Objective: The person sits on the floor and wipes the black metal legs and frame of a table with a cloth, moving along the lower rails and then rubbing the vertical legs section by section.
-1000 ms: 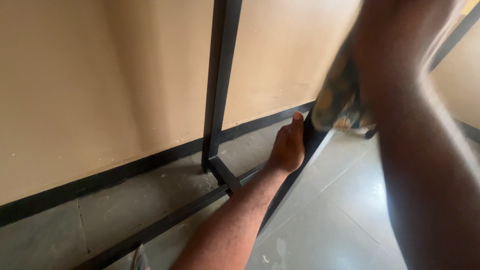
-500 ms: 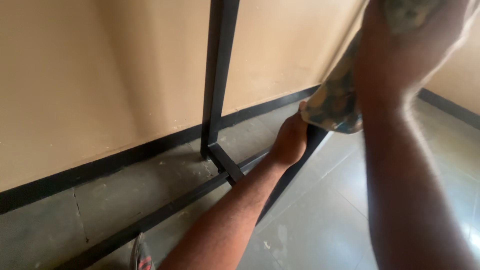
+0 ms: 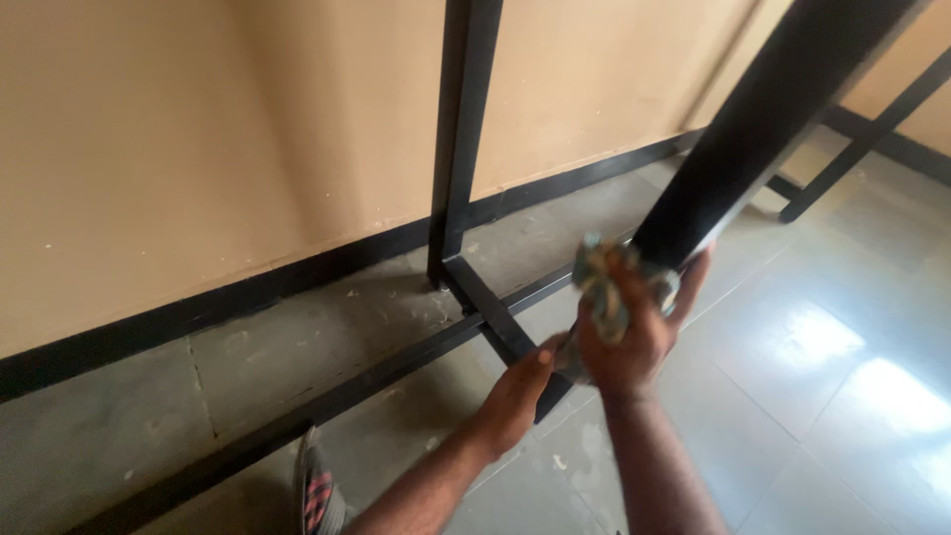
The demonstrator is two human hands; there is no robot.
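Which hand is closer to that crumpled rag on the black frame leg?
Right. The right hand grips the crumpled rag against the black frame leg. The left hand is lower, near the leg's base.

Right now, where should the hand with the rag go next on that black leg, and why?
Probably a short slide further down. The right hand presses a crumpled rag around the slanted black metal leg, low on it, with only a short stretch left below. The left hand rests by the leg's foot, near the floor bar, seemingly steadying it.
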